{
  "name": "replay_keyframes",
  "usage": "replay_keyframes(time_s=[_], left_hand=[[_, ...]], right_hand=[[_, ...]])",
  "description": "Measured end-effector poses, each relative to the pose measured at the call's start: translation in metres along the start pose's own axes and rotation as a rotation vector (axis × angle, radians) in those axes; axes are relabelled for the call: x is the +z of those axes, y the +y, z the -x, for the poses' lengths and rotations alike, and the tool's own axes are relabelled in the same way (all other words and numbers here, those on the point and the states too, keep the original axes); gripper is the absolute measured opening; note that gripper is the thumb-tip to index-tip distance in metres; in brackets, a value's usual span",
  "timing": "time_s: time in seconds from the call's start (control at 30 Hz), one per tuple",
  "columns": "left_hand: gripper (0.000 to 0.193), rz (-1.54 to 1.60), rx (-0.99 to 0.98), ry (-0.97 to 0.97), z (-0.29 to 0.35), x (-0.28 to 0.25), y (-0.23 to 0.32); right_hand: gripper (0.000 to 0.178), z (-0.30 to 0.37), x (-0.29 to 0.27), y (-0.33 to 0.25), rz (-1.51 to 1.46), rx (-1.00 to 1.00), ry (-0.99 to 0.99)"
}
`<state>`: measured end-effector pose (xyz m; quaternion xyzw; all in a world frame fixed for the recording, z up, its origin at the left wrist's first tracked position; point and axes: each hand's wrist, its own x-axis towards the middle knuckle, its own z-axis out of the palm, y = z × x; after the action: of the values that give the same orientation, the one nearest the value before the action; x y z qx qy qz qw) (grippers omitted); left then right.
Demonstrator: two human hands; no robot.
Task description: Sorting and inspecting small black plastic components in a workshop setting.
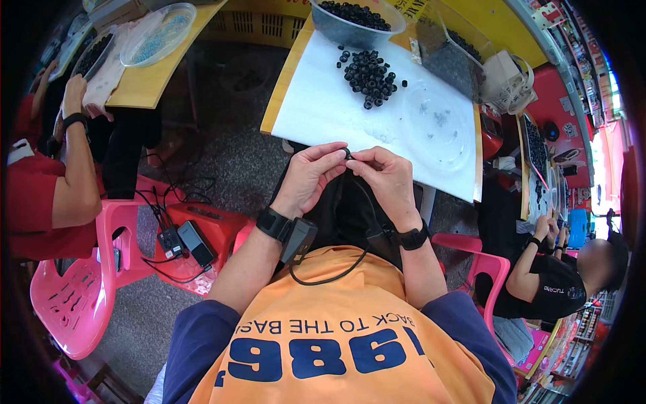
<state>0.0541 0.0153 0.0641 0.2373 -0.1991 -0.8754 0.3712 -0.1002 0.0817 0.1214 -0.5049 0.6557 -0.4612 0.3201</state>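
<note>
In front of me, by the near edge of the white-covered table (313, 101), my left hand (311, 175) and my right hand (389, 178) meet. Thumbs and fingertips of both are closed on one small black piece (348, 153), mostly hidden by the fingers. It resembles the short black cylindrical pieces (371, 75) heaped loosely on the white sheet beyond. To the right of that heap lies a clear round plastic tray (464, 151) with tiny pale bits in it. Each wrist wears a black band, and a cable runs between my forearms.
A tub (330, 28) of black pieces stands at the table's far edge, beside a clear bin (437, 57) and a white bag (508, 84). Pink chairs (74, 310) flank me; a red stool (202, 222) holds black devices and cables. People work at tables left and right.
</note>
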Motion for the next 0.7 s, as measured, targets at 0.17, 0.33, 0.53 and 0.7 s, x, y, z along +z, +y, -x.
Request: replay_keyframes(time_s=[0.17, 0.33, 0.53, 0.7], left_hand=[[0.026, -0.043, -0.052, -0.031, -0.001, -0.003, 0.002], [0.023, -0.004, -0.128, -0.117, 0.0, -0.004, 0.002], [0.02, 0.026, -0.315, -0.203, -0.004, -0.016, -0.001], [0.022, -0.071, -0.346, -0.225, -0.004, -0.02, -0.001]], right_hand=[[0.021, -0.002, -0.003, 0.001, -0.061, 0.006, -0.068], [0.033, -0.009, -0.017, -0.006, 0.189, -0.148, -0.218], [0.035, -0.007, -0.019, 0.004, 0.165, -0.207, -0.235], [0.034, -0.001, -0.018, 0.001, 0.195, -0.178, -0.214]])
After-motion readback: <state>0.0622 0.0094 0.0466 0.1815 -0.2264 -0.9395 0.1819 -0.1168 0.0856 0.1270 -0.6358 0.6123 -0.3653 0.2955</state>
